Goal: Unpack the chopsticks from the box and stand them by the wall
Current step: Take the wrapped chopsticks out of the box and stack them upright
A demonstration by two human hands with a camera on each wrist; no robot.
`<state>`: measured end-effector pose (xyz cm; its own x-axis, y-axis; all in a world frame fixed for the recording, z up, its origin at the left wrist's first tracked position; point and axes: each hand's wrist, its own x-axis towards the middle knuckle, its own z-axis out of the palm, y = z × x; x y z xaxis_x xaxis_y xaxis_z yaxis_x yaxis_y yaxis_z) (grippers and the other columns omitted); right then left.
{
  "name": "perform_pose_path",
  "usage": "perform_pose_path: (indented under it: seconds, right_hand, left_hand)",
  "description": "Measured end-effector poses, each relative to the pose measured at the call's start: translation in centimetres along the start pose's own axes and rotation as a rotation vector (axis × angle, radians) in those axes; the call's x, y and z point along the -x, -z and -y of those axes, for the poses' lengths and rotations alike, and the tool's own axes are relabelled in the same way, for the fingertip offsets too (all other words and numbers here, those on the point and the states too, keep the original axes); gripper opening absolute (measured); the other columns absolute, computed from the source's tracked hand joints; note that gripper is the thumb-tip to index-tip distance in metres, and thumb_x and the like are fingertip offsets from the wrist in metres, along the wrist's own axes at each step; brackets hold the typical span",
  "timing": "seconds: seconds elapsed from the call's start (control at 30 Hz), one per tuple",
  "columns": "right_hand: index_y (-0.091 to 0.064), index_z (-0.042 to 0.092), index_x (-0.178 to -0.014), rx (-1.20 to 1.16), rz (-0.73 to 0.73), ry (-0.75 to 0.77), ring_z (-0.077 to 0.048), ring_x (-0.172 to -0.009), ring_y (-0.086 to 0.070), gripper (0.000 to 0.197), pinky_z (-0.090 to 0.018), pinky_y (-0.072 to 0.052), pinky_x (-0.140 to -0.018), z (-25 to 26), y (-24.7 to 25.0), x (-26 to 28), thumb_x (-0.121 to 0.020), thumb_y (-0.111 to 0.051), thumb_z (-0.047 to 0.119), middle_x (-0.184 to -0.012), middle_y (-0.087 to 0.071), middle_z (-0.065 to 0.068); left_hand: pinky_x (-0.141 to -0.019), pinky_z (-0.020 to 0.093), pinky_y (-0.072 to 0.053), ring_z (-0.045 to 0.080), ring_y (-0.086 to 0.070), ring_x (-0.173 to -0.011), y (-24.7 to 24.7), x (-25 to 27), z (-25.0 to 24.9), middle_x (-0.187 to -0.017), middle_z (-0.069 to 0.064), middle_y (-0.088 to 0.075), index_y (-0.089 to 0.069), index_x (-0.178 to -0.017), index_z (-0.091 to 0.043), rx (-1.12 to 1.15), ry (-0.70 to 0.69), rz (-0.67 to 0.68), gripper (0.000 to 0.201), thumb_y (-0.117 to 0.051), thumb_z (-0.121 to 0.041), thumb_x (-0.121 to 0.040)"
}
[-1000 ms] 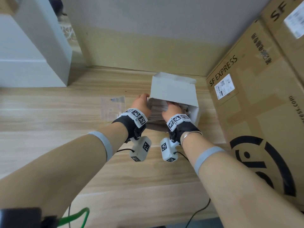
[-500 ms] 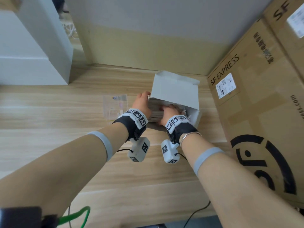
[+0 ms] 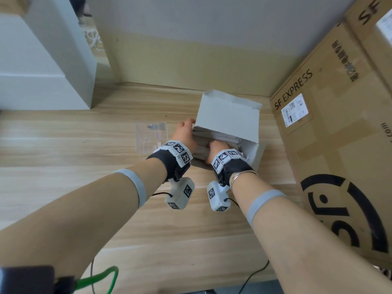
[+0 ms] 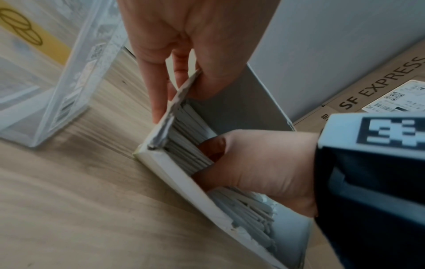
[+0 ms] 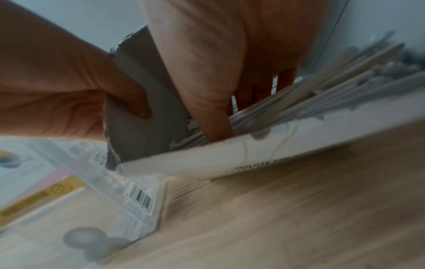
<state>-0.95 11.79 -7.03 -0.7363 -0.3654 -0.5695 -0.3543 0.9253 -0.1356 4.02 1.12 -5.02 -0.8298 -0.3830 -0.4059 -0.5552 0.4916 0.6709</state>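
A white cardboard box (image 3: pixel 229 117) lies on the wooden floor close to the wall (image 3: pixel 201 49), its lid flap raised. Inside is a stack of paper-wrapped chopsticks (image 3: pixel 216 135). My left hand (image 3: pixel 186 125) pinches the torn left end flap (image 4: pixel 181 94) of the box, thumb inside and fingers (image 4: pixel 158 87) outside. My right hand (image 3: pixel 214 145) is inside the box. Its fingers (image 5: pixel 218 125) dig down into the chopsticks (image 5: pixel 322 91) and curl round a bundle (image 4: pixel 188 145); the fingertips are hidden.
A large SF Express carton (image 3: pixel 328 145) stands tight against the box's right side. A clear plastic packet (image 3: pixel 150 134) lies on the floor just left of my left hand. A white cabinet (image 3: pixel 42 71) fills the far left corner. Cables (image 3: pixel 101 276) trail near my body.
My right hand has worked a little further left and deeper into the chopsticks. My left hand stays on the box's left end. The box has barely shifted.
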Motion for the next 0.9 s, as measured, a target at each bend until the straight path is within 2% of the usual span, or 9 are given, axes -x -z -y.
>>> perform_pose_path:
  seconds: [0.23, 0.33, 0.4, 0.5, 0.6, 0.63, 0.7, 0.8, 0.9]
  right_hand:
    - [-0.054, 0.004, -0.125, -0.070, 0.025, -0.015, -0.034, -0.118, -0.055, 0.041, -0.037, -0.045, -0.094, 0.1, 0.1, 0.3, -0.086, -0.058, 0.015, -0.127, -0.058, -0.018]
    - [-0.060, 0.003, -0.117, -0.023, 0.078, -0.023, -0.030, -0.109, -0.060, 0.033, -0.032, -0.047, -0.086, 0.3, 0.6, 0.4, -0.085, -0.057, 0.013, -0.119, -0.063, -0.015]
    - [-0.063, 0.004, -0.107, -0.033, 0.044, -0.022, -0.029, -0.101, -0.062, 0.025, -0.029, -0.046, -0.076, 0.3, 1.1, 0.4, -0.085, -0.056, 0.010, -0.111, -0.066, -0.013]
    - [-0.066, 0.008, -0.103, -0.117, -0.078, -0.014, -0.032, -0.100, -0.063, 0.022, -0.029, -0.046, -0.076, 0.1, 2.0, 0.5, -0.083, -0.057, 0.010, -0.107, -0.068, -0.014]
    - [-0.066, 0.009, -0.101, -0.254, -0.144, -0.020, -0.032, -0.100, -0.065, 0.021, -0.026, -0.044, -0.073, 0.0, 3.1, 0.6, -0.082, -0.062, 0.018, -0.105, -0.070, -0.013]
    - [-0.067, 0.010, -0.101, -0.313, -0.145, -0.007, -0.030, -0.099, -0.065, 0.023, -0.026, -0.045, -0.074, 0.0, 3.4, 0.8, -0.082, -0.064, 0.022, -0.104, -0.070, -0.012]
    - [-0.067, 0.010, -0.101, -0.409, -0.121, 0.033, -0.028, -0.098, -0.065, 0.027, -0.029, -0.049, -0.082, 0.1, 3.5, 1.1, -0.081, -0.067, 0.028, -0.103, -0.070, -0.012]
    - [-0.063, 0.015, -0.080, -0.477, -0.087, 0.063, -0.023, -0.083, -0.061, 0.019, -0.027, -0.044, -0.072, -0.1, 2.8, 1.3, -0.080, -0.069, 0.033, -0.082, -0.065, -0.005]
    - [-0.046, 0.024, -0.060, -0.586, -0.113, 0.040, -0.019, -0.076, -0.054, 0.032, -0.025, -0.038, -0.070, 0.0, 2.3, 1.3, -0.080, -0.069, 0.032, -0.065, -0.053, 0.005]
  left_hand:
    - [-0.097, 0.031, -0.042, 0.034, -0.053, -0.118, 0.1, -0.2, -0.1, -0.141, 0.014, -0.035, -0.027, -0.144, -0.015, -0.009, -0.002, 0.022, 0.066, -0.050, 0.006, -0.086]
    - [-0.097, 0.031, -0.042, 0.034, -0.053, -0.118, 0.0, -0.2, -0.2, -0.141, 0.014, -0.034, -0.029, -0.144, -0.011, -0.038, 0.004, 0.026, 0.063, -0.047, 0.008, -0.086]
    - [-0.100, 0.030, -0.040, 0.034, -0.052, -0.118, -0.1, -0.3, -0.3, -0.140, 0.014, -0.032, -0.032, -0.142, -0.007, -0.079, -0.004, 0.031, 0.059, -0.048, 0.005, -0.086]
    - [-0.103, 0.032, -0.039, 0.034, -0.050, -0.120, 0.1, -0.5, -0.5, -0.142, 0.014, -0.030, -0.034, -0.141, -0.003, -0.135, 0.019, 0.059, 0.057, -0.047, 0.004, -0.086]
    - [-0.105, 0.035, -0.038, 0.034, -0.044, -0.130, 0.4, -0.7, -0.8, -0.150, 0.015, -0.025, -0.018, -0.149, -0.011, -0.164, 0.065, 0.102, 0.072, -0.045, 0.008, -0.085]
    - [-0.105, 0.036, -0.039, 0.034, -0.043, -0.131, 0.4, -0.8, -0.8, -0.150, 0.015, -0.028, -0.015, -0.150, -0.014, -0.172, 0.069, 0.117, 0.074, -0.045, 0.007, -0.085]
    - [-0.100, 0.036, -0.042, 0.033, -0.049, -0.126, 0.4, -1.0, -0.7, -0.142, 0.015, -0.043, -0.024, -0.147, -0.014, -0.208, 0.071, 0.151, 0.065, -0.046, 0.002, -0.087]
    - [-0.101, 0.039, -0.045, 0.032, -0.055, -0.120, 0.1, -1.1, -0.5, -0.133, 0.013, -0.055, -0.039, -0.138, -0.012, -0.249, 0.092, 0.167, 0.046, -0.047, -0.011, -0.092]
    - [-0.098, 0.043, -0.047, 0.033, -0.058, -0.114, -0.4, -1.5, -0.2, -0.128, 0.013, -0.058, -0.041, -0.135, -0.013, -0.250, 0.103, 0.185, 0.043, -0.045, -0.020, -0.093]
